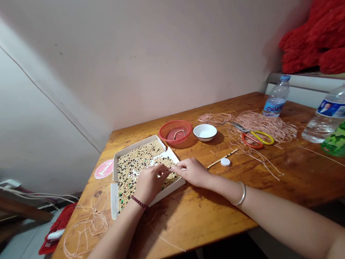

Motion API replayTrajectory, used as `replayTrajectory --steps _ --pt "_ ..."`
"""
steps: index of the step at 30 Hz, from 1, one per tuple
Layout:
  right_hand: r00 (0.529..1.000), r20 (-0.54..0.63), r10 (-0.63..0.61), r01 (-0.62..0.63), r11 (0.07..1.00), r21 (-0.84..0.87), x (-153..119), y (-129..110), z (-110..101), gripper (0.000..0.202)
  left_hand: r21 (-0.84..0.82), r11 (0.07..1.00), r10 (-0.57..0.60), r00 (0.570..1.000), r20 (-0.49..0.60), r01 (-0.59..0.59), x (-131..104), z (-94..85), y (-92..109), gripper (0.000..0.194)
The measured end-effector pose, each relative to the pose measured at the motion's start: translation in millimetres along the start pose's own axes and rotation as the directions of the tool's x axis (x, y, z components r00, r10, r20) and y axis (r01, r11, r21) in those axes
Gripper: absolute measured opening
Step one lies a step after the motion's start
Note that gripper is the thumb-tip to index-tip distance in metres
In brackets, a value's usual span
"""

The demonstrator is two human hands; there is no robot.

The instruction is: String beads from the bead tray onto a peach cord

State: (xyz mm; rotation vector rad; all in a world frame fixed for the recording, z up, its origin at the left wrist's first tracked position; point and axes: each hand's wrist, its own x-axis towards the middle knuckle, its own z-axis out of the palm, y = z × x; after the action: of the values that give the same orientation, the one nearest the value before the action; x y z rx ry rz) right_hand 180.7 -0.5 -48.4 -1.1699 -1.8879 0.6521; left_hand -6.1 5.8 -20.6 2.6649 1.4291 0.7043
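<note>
Over the near right part of a shallow white box [168,151] of small beads [138,158], both hands meet with their fingertips close together. My left hand [150,184] is closed in a pinch, and my right hand [194,173] pinches just beside it, thumb toward the left. Between the fingertips runs a short stretch of thin pale cord, mostly hidden by the fingers. The beads are mainly cream, with black and green ones mixed in. A beaded strand [224,158] lies on the table to the right of my right hand, beside a white round cap [225,162].
Behind the box stand a red basket [175,132] holding a beaded piece and a white bowl [205,132]. Scissors [253,134] rest against a heap of pink cords [265,124]. Bottles [274,99] stand at right; loose cords [91,224] and a pink round label [103,169] lie left.
</note>
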Motion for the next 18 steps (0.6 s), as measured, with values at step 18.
replayTrajectory --steps 18 --pt "0.999 -0.037 0.019 -0.02 0.999 -0.026 0.7 -2.1 -1.4 0.044 -0.016 1.0 -0.024 0.999 -0.031 0.024 -0.7 4.3 -4.9 0.017"
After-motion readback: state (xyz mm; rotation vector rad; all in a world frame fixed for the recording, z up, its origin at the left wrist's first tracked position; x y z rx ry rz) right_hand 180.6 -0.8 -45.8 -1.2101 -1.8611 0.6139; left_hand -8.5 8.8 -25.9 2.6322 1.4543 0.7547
